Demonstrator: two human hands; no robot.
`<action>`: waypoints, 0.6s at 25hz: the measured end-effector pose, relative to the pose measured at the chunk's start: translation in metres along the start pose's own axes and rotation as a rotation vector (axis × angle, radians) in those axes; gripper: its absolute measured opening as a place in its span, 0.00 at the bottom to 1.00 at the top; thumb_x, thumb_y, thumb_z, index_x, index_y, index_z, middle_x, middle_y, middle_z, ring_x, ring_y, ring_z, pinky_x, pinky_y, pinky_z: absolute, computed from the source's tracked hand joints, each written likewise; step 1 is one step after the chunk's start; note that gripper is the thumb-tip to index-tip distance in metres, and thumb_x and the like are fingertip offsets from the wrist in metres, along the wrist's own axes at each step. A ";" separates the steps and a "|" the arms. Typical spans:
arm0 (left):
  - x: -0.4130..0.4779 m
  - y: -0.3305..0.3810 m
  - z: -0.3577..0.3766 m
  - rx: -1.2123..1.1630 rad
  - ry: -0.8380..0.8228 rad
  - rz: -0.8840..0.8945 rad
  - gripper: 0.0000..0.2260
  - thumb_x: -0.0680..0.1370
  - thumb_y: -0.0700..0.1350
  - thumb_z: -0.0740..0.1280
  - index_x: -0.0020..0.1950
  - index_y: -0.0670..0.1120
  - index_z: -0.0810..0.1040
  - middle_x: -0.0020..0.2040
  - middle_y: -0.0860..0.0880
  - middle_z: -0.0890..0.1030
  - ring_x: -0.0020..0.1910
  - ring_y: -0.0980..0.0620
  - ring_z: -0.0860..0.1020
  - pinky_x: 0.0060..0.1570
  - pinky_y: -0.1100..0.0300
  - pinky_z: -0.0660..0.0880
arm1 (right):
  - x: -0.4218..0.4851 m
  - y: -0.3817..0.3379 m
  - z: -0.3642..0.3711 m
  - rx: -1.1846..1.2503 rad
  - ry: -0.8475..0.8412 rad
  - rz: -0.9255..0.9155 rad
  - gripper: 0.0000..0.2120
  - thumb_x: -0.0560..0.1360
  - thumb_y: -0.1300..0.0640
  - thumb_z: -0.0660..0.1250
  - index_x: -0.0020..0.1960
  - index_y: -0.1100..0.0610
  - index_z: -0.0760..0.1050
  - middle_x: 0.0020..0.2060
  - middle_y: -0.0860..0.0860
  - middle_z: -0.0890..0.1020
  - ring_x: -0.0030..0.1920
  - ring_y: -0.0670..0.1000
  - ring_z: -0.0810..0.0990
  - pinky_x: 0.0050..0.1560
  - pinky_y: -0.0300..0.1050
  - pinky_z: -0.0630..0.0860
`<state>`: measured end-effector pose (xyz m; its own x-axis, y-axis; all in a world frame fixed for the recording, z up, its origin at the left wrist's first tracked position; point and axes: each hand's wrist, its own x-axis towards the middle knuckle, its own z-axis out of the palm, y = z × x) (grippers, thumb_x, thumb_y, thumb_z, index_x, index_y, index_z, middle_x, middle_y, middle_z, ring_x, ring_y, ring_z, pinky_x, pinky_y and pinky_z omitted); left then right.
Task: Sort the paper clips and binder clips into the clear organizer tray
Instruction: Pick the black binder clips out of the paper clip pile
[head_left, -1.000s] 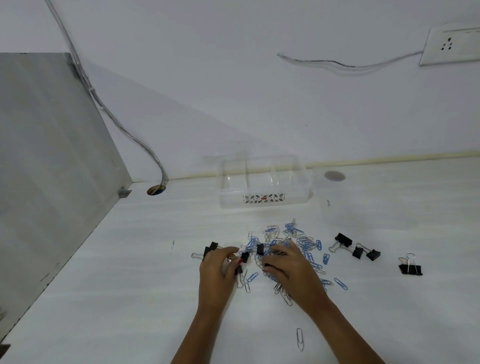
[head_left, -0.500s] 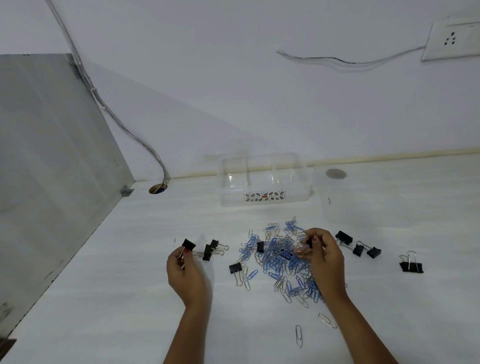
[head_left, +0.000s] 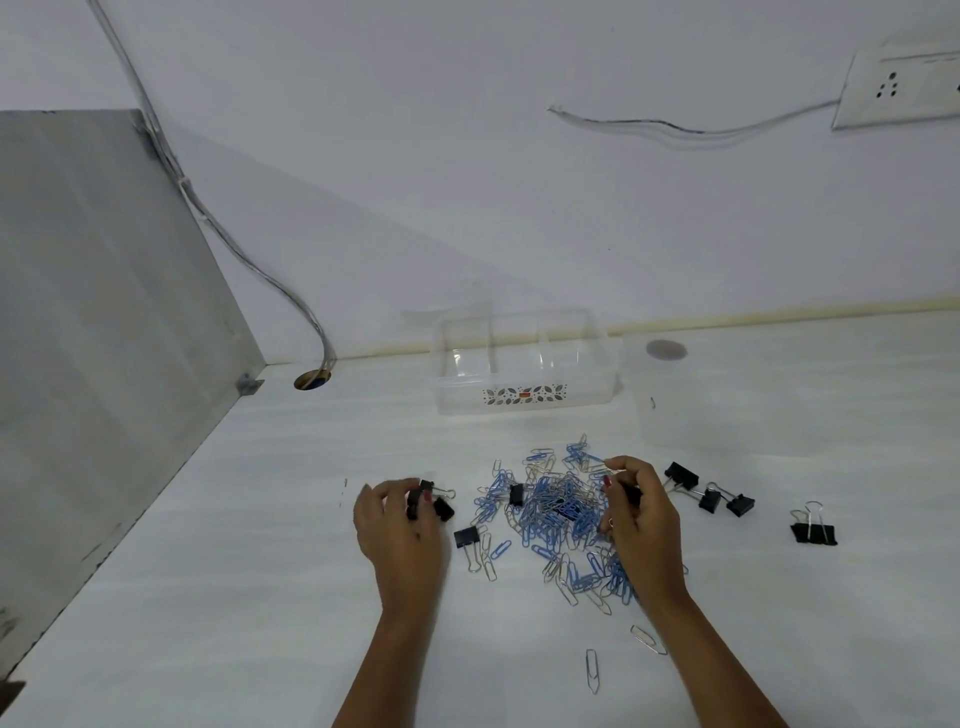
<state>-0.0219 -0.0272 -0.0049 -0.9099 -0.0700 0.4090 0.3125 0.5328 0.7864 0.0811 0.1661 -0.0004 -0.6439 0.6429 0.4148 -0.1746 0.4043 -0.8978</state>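
A pile of blue and silver paper clips (head_left: 558, 512) lies on the white table, in front of the clear organizer tray (head_left: 524, 402) by the wall. My left hand (head_left: 400, 530) rests left of the pile, its fingers on a small cluster of black binder clips (head_left: 434, 501). At the pile's right edge, my right hand (head_left: 641, 514) pinches a small black binder clip (head_left: 631, 493). One binder clip (head_left: 466, 536) lies between my hands and another (head_left: 517, 494) sits in the pile. More binder clips lie to the right (head_left: 709, 491), with a pair further out (head_left: 813, 530).
A grey partition panel (head_left: 104, 312) bounds the table on the left, with a cable hole (head_left: 312, 379) in the corner. A clear lid (head_left: 727, 395) lies right of the tray. Two stray silver paper clips (head_left: 592, 670) lie near my right forearm.
My left hand moved right from the single clip it held onto the binder clip cluster. My right hand stayed at the pile's right edge, still pinching a clip.
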 end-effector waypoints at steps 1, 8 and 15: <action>-0.003 0.001 0.000 0.032 -0.026 0.168 0.12 0.71 0.48 0.62 0.46 0.43 0.79 0.48 0.45 0.79 0.55 0.44 0.73 0.61 0.49 0.68 | 0.000 0.000 -0.001 -0.011 0.000 -0.005 0.16 0.76 0.64 0.61 0.48 0.42 0.70 0.36 0.51 0.79 0.27 0.51 0.75 0.28 0.47 0.78; -0.011 -0.005 0.012 0.189 -0.371 0.437 0.07 0.71 0.45 0.66 0.44 0.44 0.81 0.40 0.46 0.80 0.39 0.45 0.77 0.36 0.59 0.72 | 0.002 0.006 -0.012 -0.153 0.089 0.001 0.09 0.69 0.59 0.72 0.45 0.51 0.73 0.36 0.46 0.83 0.36 0.45 0.82 0.34 0.45 0.80; -0.009 -0.007 0.011 0.054 -0.381 0.385 0.06 0.71 0.38 0.66 0.45 0.41 0.80 0.42 0.44 0.79 0.42 0.56 0.71 0.43 0.78 0.65 | 0.012 0.016 -0.043 -0.406 0.142 -0.019 0.07 0.66 0.59 0.75 0.41 0.60 0.78 0.34 0.55 0.83 0.37 0.53 0.82 0.35 0.47 0.77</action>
<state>-0.0190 -0.0213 -0.0189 -0.7701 0.4442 0.4579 0.6373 0.5030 0.5839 0.1022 0.2085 -0.0037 -0.5295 0.7046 0.4724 0.1399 0.6218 -0.7706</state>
